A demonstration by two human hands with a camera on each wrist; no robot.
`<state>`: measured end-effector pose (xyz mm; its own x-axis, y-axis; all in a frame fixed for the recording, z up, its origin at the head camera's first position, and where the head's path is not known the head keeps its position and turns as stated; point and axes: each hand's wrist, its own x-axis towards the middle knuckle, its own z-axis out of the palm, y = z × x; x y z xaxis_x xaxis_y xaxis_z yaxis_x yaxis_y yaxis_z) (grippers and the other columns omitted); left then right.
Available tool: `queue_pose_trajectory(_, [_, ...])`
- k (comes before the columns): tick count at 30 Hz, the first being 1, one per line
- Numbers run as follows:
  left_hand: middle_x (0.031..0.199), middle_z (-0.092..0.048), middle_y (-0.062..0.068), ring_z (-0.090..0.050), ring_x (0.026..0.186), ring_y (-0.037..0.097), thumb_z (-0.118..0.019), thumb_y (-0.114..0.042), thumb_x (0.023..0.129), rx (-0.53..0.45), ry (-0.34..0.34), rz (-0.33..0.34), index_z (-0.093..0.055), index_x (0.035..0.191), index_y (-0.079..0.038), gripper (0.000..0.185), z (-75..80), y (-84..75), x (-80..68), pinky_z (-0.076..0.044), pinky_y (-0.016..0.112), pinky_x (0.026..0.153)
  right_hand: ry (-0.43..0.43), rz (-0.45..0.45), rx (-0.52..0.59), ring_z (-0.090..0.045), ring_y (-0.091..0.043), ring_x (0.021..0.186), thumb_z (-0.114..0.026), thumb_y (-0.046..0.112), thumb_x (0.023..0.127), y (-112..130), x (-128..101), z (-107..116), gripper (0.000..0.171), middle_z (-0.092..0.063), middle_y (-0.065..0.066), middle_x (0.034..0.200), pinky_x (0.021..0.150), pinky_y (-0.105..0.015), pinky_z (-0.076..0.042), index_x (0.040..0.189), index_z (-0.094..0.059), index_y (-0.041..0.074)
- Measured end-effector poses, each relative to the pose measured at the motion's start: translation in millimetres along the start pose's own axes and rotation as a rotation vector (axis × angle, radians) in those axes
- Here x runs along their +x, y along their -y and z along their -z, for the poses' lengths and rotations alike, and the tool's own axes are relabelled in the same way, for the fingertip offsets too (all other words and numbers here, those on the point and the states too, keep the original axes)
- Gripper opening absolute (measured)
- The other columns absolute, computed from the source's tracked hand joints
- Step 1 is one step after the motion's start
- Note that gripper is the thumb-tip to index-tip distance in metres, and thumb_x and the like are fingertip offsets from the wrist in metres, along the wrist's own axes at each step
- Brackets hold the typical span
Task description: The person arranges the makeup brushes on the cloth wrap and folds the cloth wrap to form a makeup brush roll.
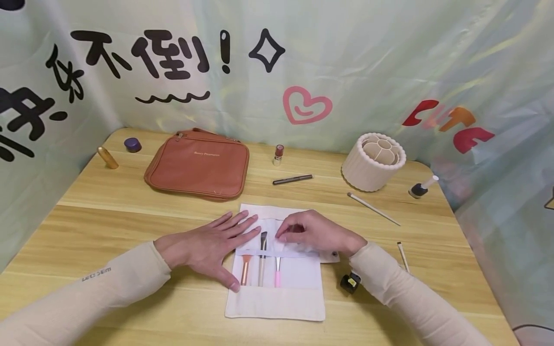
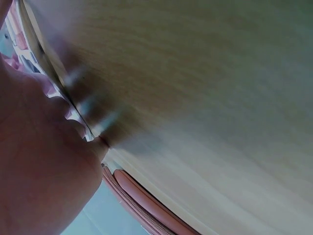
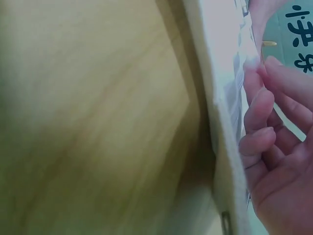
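A white fabric brush roll (image 1: 277, 307) lies unfolded on the table, with several makeup brushes in its slots. An orange-handled brush (image 1: 245, 271) and a dark-bristled brush (image 1: 263, 245) stand left of a pink-handled makeup brush (image 1: 278, 276). Fingers spread, my left hand (image 1: 212, 247) rests across the roll's left edge. My right hand (image 1: 318, 233) pinches the pale bristle end of the pink-handled brush between thumb and fingertips, its other fingers curled. In the right wrist view the right hand (image 3: 283, 161) is seen beside the roll's edge, and the pinched tip is small and pale.
Behind the roll are a brown cosmetic bag (image 1: 199, 166), a lipstick (image 1: 279, 154) and a dark pen (image 1: 292, 179). A ribbed white holder (image 1: 372, 163), a nail polish bottle (image 1: 421, 187) and two brushes stand or lie right. A small black bottle (image 1: 349, 283) is beside the right forearm.
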<state>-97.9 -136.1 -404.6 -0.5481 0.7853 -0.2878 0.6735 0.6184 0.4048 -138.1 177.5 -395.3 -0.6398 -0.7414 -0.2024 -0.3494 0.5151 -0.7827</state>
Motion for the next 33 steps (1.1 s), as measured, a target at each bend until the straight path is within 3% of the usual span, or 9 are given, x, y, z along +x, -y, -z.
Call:
queue_pose_trajectory(7, [0.185, -0.001, 0.011, 0.003, 0.171, 0.037, -0.074, -0.079, 0.086, -0.007, -0.005, -0.004, -0.017, 0.176, -0.014, 0.125, 0.6, 0.3, -0.6, -0.005, 0.062, 0.137, 0.052, 0.067, -0.01, -0.066, -0.005, 0.095, -0.078, 0.018, 0.103, -3, -2, -1, 0.013, -0.081, 0.006, 0.108, 0.088, -0.022, -0.056, 0.114, -0.085, 0.016])
queue_pose_trajectory(14, [0.185, -0.001, 0.011, 0.004, 0.171, 0.036, -0.074, -0.079, 0.086, -0.009, -0.003, -0.005, -0.016, 0.176, -0.014, 0.125, 0.5, 0.7, -0.4, -0.004, 0.062, 0.137, 0.071, 0.071, -0.035, -0.067, -0.005, 0.097, -0.078, 0.022, 0.103, 0, -2, 2, 0.015, -0.08, 0.009, 0.11, 0.089, -0.023, -0.056, 0.117, -0.084, 0.019])
queue_pose_trajectory(19, [0.185, 0.001, 0.01, 0.005, 0.171, 0.036, -0.073, -0.079, 0.087, -0.013, 0.002, -0.008, -0.015, 0.176, -0.015, 0.125, 0.4, 1.1, -0.1, -0.004, 0.063, 0.137, -0.066, -0.009, -0.01, -0.069, -0.012, 0.106, -0.076, 0.022, 0.104, -3, -1, 17, 0.02, -0.079, 0.007, 0.12, 0.094, -0.029, -0.057, 0.123, -0.082, 0.019])
queue_pose_trajectory(27, [0.185, 0.001, 0.01, 0.005, 0.171, 0.037, -0.075, -0.078, 0.086, -0.024, -0.004, -0.013, -0.015, 0.176, -0.015, 0.125, -0.2, 0.7, -0.4, -0.003, 0.063, 0.137, -0.364, -0.13, 0.057, -0.071, -0.024, 0.104, -0.074, 0.025, 0.107, -25, 8, 50, 0.029, -0.077, -0.007, 0.124, 0.086, -0.035, -0.062, 0.132, -0.076, 0.011])
queue_pose_trajectory(33, [0.185, 0.001, 0.01, 0.005, 0.171, 0.036, -0.075, -0.078, 0.086, -0.024, -0.006, -0.014, -0.015, 0.176, -0.016, 0.125, -0.5, 0.3, -0.2, -0.003, 0.063, 0.137, -0.461, -0.187, 0.028, -0.066, -0.032, 0.125, -0.07, 0.027, 0.109, -44, 23, 72, 0.039, -0.066, -0.012, 0.145, 0.098, -0.043, -0.057, 0.144, -0.069, 0.01])
